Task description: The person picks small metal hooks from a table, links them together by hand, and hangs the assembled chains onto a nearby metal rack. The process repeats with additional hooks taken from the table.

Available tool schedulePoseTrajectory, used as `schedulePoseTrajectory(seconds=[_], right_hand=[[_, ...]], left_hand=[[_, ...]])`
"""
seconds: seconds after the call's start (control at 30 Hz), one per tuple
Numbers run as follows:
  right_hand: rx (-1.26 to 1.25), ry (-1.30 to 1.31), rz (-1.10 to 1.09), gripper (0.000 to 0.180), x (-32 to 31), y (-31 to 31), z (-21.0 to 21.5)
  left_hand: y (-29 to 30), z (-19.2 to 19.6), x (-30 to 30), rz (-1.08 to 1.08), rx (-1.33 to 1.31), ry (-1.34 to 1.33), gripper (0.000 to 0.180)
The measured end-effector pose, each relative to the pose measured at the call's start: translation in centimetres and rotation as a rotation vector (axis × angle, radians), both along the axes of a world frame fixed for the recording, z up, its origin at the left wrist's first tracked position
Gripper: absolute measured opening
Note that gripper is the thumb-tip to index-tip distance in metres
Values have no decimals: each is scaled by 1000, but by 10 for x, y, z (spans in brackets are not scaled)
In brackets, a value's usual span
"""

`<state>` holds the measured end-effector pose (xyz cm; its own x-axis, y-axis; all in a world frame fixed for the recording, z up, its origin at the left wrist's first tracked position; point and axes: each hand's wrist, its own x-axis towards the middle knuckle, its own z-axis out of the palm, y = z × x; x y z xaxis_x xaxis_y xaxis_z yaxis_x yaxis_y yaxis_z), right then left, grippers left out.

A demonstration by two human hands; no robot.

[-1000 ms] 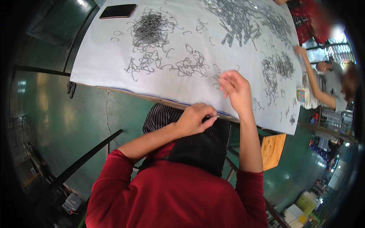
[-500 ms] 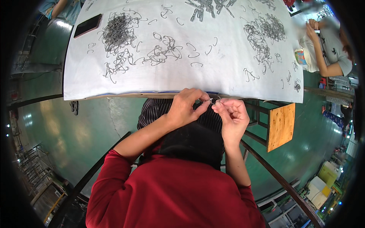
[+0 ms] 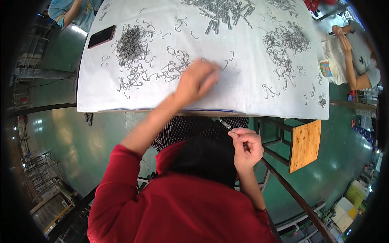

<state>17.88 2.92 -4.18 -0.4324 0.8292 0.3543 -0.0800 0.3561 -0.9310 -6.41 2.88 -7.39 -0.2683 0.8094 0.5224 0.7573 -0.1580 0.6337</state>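
My left hand (image 3: 197,82) is over the near middle of the white-covered table (image 3: 227,95), smeared by motion. It is nearest a loose group of bent wire hooks (image 3: 172,72); whether anything is in its fingers does not show. Below the table edge, in front of my lap, my right hand (image 3: 248,149) pinches a short, slim, shiny metal piece (image 3: 223,123) between thumb and forefinger. The piece points up and left from the fingertips. A dense heap of wire hooks (image 3: 133,46) lies farther left, and a second heap (image 3: 295,37) lies on the right.
Slim metal pieces (image 3: 221,14) are piled at the far middle. A dark phone (image 3: 101,37) lies at the left edge. Right of me stands a wooden-topped stool (image 3: 306,146). A co-worker's hands (image 3: 343,38) are at the right side, near a bucket (image 3: 325,69); another person's arm (image 3: 73,14) shows far left.
My left hand has parted from the right and moved up over the table. My right hand has dropped slightly toward my lap, still pinching the metal piece.
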Motion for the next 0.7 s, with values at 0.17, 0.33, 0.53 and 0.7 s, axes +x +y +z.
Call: schedulePoseTrajectory(seconds=[0.17, 0.33, 0.53, 0.7], right_hand=[[47, -39, -25, 22, 4, -3, -3], [92, -69, -19, 22, 4, -4, -1], [122, -75, 5, 24, 4, 0, -6], [138, -48, 4, 18, -2, 4, -11]], left_hand=[[112, -12, -76, 478, -304, 226, 17], [134, -23, -87, 429, -544, 621, 17], [78, 10, -71, 271, -531, 115, 14], [-7, 38, 20, -84, -534, -855, 7]])
